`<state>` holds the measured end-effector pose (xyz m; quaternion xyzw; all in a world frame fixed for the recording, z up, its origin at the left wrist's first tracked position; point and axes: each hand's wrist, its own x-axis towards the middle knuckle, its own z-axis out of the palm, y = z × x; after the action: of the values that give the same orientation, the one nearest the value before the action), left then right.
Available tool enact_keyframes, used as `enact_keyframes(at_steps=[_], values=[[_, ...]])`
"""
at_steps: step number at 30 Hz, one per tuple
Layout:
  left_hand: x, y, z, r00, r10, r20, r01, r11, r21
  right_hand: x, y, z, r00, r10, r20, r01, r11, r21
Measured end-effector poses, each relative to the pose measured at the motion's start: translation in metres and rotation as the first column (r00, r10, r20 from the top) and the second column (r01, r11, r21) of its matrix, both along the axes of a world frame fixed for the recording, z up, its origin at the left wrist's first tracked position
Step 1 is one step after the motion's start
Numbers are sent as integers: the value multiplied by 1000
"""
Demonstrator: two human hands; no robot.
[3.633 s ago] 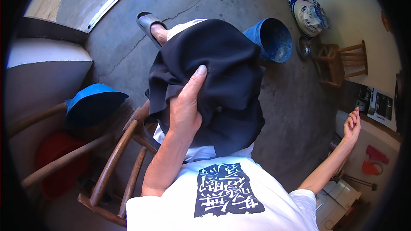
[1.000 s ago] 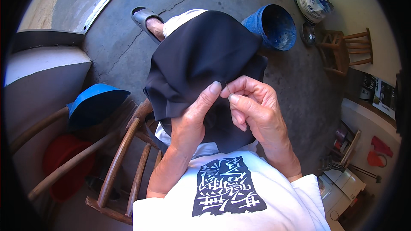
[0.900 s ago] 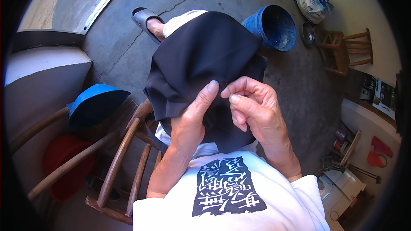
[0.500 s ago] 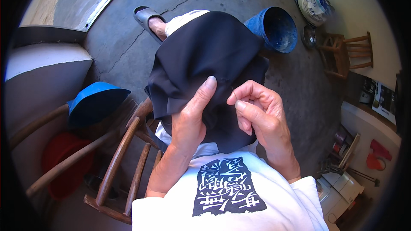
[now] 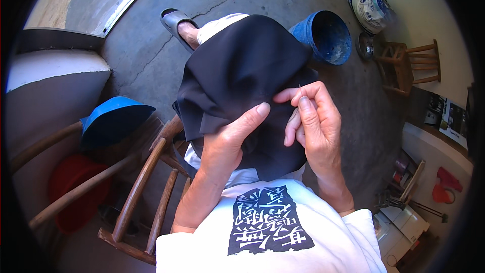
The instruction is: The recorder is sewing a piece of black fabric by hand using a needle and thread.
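Note:
A dark, black-looking cloth (image 5: 237, 65) lies draped in folds over my lap. My left hand (image 5: 227, 139) grips the cloth with its thumb on top; the other fingers are hidden beneath the fabric. Just to the right, my right hand (image 5: 316, 119) is closed in a pinch between thumb and index finger. A thin sewing needle (image 5: 300, 89) sticks up a little from that pinch. Any thread is too fine to make out. One fingertip of the right hand rests at the cloth near my left thumb.
A blue bucket (image 5: 331, 38) stands on the concrete floor beyond my right hand, with a small wooden chair (image 5: 396, 65) farther right. On the left are a wooden chair frame (image 5: 139, 192), a blue basin (image 5: 118, 116) and a red basin (image 5: 76, 192). A sandal (image 5: 177, 23) is on my foot.
My right hand has moved up and slightly right, and the needle now points upward from its pinch. My left thumb has shifted right and down a little on the cloth.

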<state>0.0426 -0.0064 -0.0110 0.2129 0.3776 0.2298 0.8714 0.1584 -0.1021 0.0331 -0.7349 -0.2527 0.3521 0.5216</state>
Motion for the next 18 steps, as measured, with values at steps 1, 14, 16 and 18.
enact_keyframes(at_steps=[1,14,16,18], values=[[0,0,0,1000,0,1,0,1000,2,-1,1,0,1000,-1,-23,1,1000,-27],[0,0,0,997,70,-25,-69,996,53,8,-3,11,993,112,-23,-114,987,-110],[1,0,-3,998,65,-23,-63,997,54,10,-8,11,992,109,-64,-118,980,-162],[-1,2,0,998,51,-27,-49,997,53,17,-11,17,961,187,-204,-217,967,-136]])
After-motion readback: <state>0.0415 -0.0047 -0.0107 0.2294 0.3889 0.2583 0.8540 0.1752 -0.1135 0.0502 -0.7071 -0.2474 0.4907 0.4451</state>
